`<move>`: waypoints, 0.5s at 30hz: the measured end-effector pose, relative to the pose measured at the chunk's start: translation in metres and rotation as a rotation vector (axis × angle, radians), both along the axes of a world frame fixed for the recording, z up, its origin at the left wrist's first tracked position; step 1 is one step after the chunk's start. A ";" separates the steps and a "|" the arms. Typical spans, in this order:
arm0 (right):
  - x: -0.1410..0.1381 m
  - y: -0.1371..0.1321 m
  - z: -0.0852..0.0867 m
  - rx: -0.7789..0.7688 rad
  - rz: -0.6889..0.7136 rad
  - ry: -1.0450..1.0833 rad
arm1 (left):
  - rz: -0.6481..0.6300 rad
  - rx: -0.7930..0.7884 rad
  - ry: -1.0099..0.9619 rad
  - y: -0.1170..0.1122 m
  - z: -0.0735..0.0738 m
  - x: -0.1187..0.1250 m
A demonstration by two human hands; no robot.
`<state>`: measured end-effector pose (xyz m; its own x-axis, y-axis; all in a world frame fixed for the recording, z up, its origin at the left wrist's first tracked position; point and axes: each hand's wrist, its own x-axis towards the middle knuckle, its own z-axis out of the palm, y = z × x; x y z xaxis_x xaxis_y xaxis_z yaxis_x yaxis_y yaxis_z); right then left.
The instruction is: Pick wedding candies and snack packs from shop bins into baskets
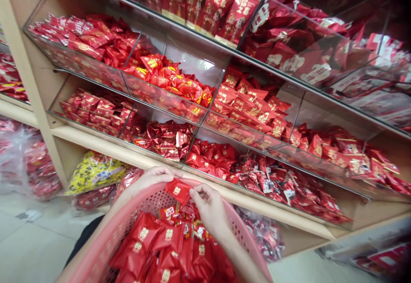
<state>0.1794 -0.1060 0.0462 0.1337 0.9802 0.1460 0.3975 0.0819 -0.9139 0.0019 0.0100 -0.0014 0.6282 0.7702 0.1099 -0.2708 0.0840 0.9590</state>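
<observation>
- Head view, between 8 and 9 o'clock: yellow bag (98,169), clear printed film, plump with small packets; slick, could slide if knocked.
- Pink basket (245,227), 6 o'clock: could tip if leaned on unevenly. Perforated plastic, round holes, rounded rim.
- Left hand (159,176), toward 8 o'clock: fingers bent, nearly together at the red packet's upper corner; cannot tell whether they pinch it.
- Heaped packets (168,236), between 6 and 7 o'clock, inside basket: could spill if piled higher. Smooth red film, pillow-shaped, gold print.
- Red packet (178,191), 7 o'clock, at the basket's far rim: could slip or tear at a corner if tugged. Satiny, flat-edged.
- Right hand (208,206), 6 o'clock: thumb and forefinger closed on the red packet's right corner.
- Mixed packets (282,184), 4 o'clock: crinkled, shiny foil, red, black and white.
</observation>
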 end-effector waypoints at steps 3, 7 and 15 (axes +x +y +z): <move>-0.002 -0.003 0.002 -0.008 -0.012 0.028 | 0.013 -0.007 0.001 -0.001 0.001 0.001; -0.003 -0.005 0.003 -0.011 -0.015 0.063 | 0.024 -0.014 -0.005 -0.001 0.001 0.001; -0.005 -0.006 0.001 -0.010 -0.021 0.104 | 0.058 0.045 0.013 0.003 -0.005 0.000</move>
